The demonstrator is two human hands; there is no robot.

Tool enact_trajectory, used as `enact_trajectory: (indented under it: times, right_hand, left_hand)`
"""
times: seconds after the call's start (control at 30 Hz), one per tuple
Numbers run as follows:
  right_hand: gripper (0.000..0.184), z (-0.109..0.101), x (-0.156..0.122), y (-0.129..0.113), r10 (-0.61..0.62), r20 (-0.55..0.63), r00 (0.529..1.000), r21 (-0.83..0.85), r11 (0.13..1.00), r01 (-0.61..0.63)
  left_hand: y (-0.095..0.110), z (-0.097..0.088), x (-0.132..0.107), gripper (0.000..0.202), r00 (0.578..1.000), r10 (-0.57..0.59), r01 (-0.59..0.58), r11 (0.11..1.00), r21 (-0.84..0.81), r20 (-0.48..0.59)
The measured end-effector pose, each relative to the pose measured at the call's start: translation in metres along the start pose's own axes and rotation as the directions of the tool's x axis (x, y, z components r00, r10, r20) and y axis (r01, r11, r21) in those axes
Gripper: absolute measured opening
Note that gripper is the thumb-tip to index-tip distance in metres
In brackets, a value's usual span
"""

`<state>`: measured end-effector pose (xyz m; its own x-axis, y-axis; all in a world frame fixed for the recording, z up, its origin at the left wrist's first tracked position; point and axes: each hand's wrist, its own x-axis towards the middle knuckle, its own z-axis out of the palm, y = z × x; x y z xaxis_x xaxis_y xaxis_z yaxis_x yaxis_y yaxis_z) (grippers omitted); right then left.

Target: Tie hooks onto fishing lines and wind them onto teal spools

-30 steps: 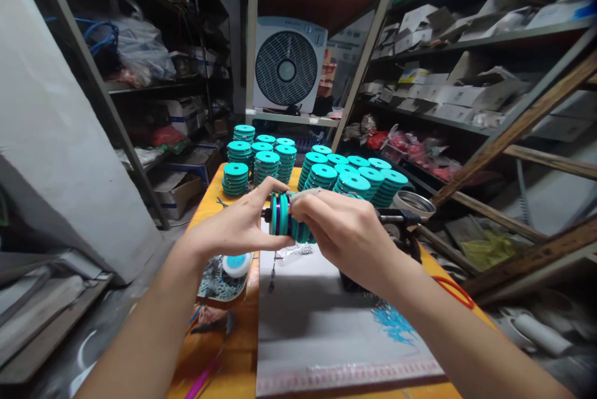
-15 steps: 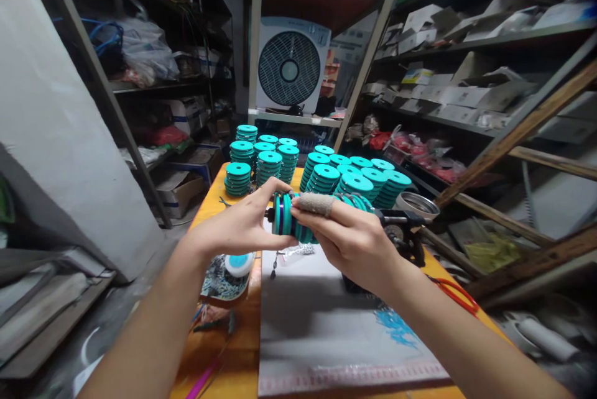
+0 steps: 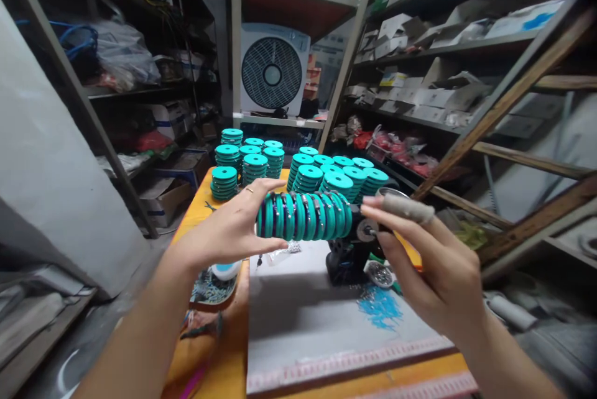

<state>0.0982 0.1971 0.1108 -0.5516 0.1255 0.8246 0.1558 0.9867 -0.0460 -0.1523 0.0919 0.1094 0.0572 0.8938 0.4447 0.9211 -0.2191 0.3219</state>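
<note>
A row of teal spools (image 3: pixel 305 215), wound with dark line and small metal bits, lies sideways on a shaft of a black winding machine (image 3: pixel 347 256). My left hand (image 3: pixel 233 219), a ring on one finger, is wrapped around the row's left end, thumb below and index finger above. By the machine's hub at the right end is my right hand (image 3: pixel 433 262), with a grey wrap (image 3: pixel 408 207) on a finger. Its thumb and fingertips are apart, with nothing visible held in them.
Stacked teal spools (image 3: pixel 336 181) stand across the back of the orange table (image 3: pixel 205 200). On the white board (image 3: pixel 298 324) lie blue strands (image 3: pixel 380 309) beside a small dish of metal bits (image 3: pixel 380 275). A box fan (image 3: pixel 273 69) stands behind; loaded shelves (image 3: pixel 433 51) flank the table.
My right hand has left the spools and moved right to the machine's hub, uncovering the row. My left hand remains at the row's left end. The whole view has shifted slightly.
</note>
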Motion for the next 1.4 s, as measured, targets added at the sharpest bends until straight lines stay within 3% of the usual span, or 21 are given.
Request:
enact_trajectory:
  times: [0.1,0.2,0.3,0.4,0.57,0.8,1.07,1.2,1.3,1.4]
  right_hand:
    - [0.023,-0.017,-0.040,0.018,0.166,0.252,0.953,-0.017,0.986,-0.167]
    - [0.016,-0.019,-0.081,0.035,0.321,0.490,0.810,-0.113,0.945,-0.306]
    - [0.014,-0.010,-0.108,0.043,0.407,0.564,0.719,-0.166,0.908,-0.384]
    - [0.013,0.006,-0.119,0.044,0.455,0.576,0.679,-0.171,0.880,-0.444]
    - [0.010,0.029,-0.118,0.046,0.531,0.510,0.677,-0.245,0.844,-0.477]
    - [0.011,0.030,-0.124,0.044,0.599,0.509,0.618,-0.277,0.794,-0.541]
    - [0.014,0.041,-0.137,0.028,0.577,0.429,0.695,-0.267,0.816,-0.513]
    - [0.015,0.040,-0.142,0.030,0.585,0.400,0.705,-0.185,0.805,-0.564]
    - [0.018,0.035,-0.145,0.034,0.615,0.393,0.684,-0.130,0.773,-0.621]
    - [0.014,0.030,-0.145,0.035,0.634,0.429,0.644,-0.177,0.758,-0.628]
  left_hand:
    - [0.015,0.009,0.007,0.071,0.979,0.165,-0.125,0.949,0.291,-0.120]
    - [0.025,0.019,0.014,0.066,0.958,0.245,-0.161,0.889,0.429,-0.149]
    - [0.028,0.023,0.017,0.070,0.960,0.226,-0.129,0.880,0.458,-0.164]
    - [0.026,0.021,0.016,0.073,0.965,0.202,-0.110,0.889,0.444,-0.165]
    - [0.023,0.016,0.014,0.070,0.989,0.101,-0.044,0.904,0.425,-0.112]
    - [0.017,0.017,0.015,0.070,0.991,0.088,-0.036,0.904,0.425,-0.103]
    - [0.009,0.018,0.014,0.077,0.985,0.125,-0.065,0.906,0.419,-0.118]
    - [0.006,0.018,0.013,0.078,0.988,0.111,-0.056,0.906,0.420,-0.106]
    - [0.007,0.018,0.012,0.079,0.989,0.106,-0.052,0.905,0.421,-0.107]
    - [0.008,0.018,0.012,0.078,0.990,0.098,-0.046,0.910,0.413,-0.105]
